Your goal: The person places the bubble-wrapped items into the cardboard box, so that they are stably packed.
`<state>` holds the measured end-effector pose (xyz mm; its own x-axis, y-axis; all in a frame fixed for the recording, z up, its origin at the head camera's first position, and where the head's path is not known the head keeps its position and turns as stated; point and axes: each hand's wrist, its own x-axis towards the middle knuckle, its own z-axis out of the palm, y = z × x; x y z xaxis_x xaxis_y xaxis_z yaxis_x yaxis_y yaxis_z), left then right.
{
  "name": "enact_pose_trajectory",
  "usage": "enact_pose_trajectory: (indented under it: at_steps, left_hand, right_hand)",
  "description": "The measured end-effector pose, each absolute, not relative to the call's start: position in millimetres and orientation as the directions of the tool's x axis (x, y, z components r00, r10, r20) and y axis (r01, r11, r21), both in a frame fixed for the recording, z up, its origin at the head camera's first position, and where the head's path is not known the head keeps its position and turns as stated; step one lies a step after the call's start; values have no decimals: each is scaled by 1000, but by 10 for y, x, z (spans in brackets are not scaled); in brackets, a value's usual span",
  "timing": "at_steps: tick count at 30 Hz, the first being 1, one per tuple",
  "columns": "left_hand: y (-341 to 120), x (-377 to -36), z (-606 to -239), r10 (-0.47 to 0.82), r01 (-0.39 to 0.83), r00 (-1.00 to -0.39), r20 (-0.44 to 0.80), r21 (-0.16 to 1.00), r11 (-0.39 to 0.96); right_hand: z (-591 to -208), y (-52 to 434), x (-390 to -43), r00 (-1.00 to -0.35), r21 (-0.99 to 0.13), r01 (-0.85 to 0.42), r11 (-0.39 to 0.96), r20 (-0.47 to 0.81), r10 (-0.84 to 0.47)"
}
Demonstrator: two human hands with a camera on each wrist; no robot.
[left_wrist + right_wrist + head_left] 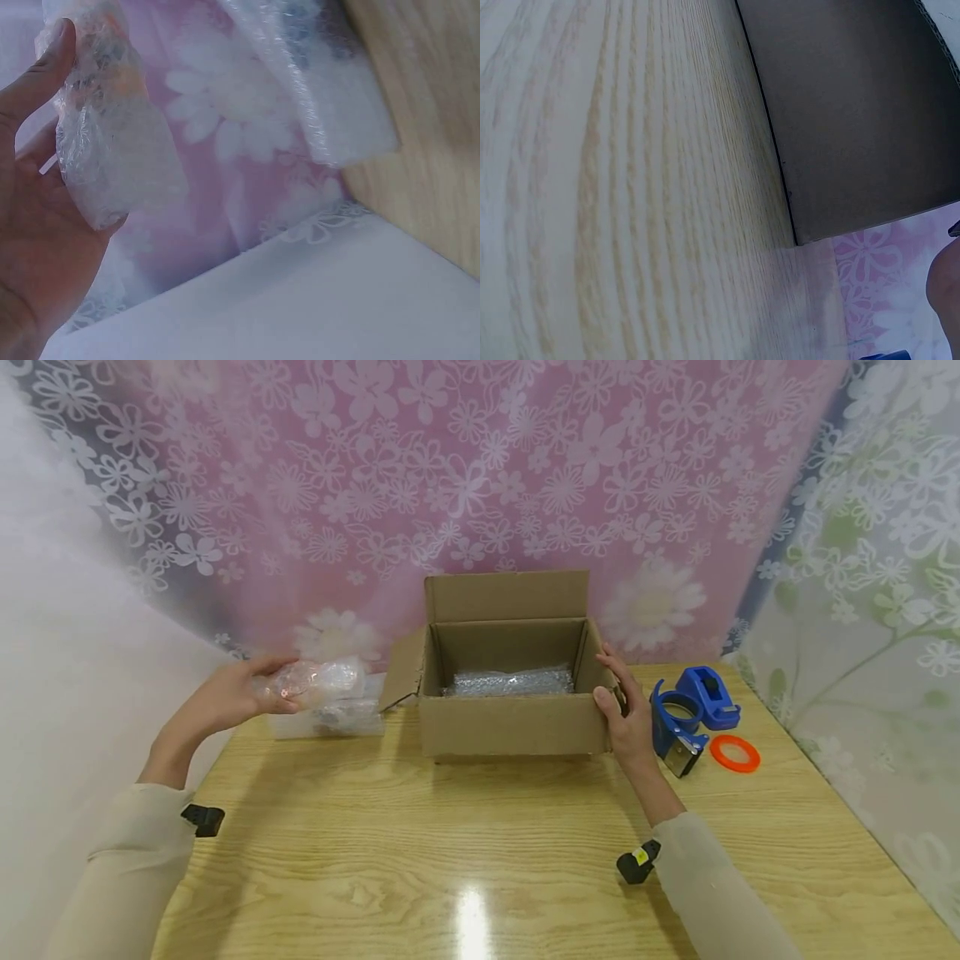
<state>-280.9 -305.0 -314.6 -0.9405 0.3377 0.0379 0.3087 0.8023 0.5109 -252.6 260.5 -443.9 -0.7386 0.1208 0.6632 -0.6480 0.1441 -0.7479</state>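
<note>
Left hand (225,697) grips a bubble-wrapped bundle (318,681); right hand (626,710), fingers straight, steadies the cardboard box (510,722) beside a tape dispenser (693,706).

The surface (480,860) was glossy light wood. The box (513,724) was matt brown cardboard. The wrap (318,682) was clear bubbly plastic, the tape dispenser (693,710) smooth blue plastic.

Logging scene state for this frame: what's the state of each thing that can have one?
Box: open, flaps up, bubble wrap lying inside.
Left hand: holds a wrapped bundle above the table.
Right hand: open, flat against the box's right side.
Tape dispenser: lying on the table, untouched.
Orange ring: flat on the table.
</note>
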Motion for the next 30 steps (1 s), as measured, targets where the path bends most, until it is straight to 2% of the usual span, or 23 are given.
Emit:
enact_pose_trajectory:
  at_steps: [11,15,24,30]
  left_hand:
    - [-2689,-2850,-2861,343,337,-936,80,488,805]
    - [-2476,-2874,-2800,358,356,-929,93,483,800]
    - [-1868,-2990,-2733,452,471,-877,165,488,735]
    - [-1500,-3041,-2796,480,516,-848,225,556,651]
  right_hand:
    - [-4202,2495,-2336,-747,-755,-639,149,655,115]
    - [-4231,2496,-2337,-744,-754,-642,142,657,120]
    - [-4189,2519,-2310,-737,-747,-647,152,664,127]
    - [-4239,2529,-2349,-742,-751,-643,150,660,117]
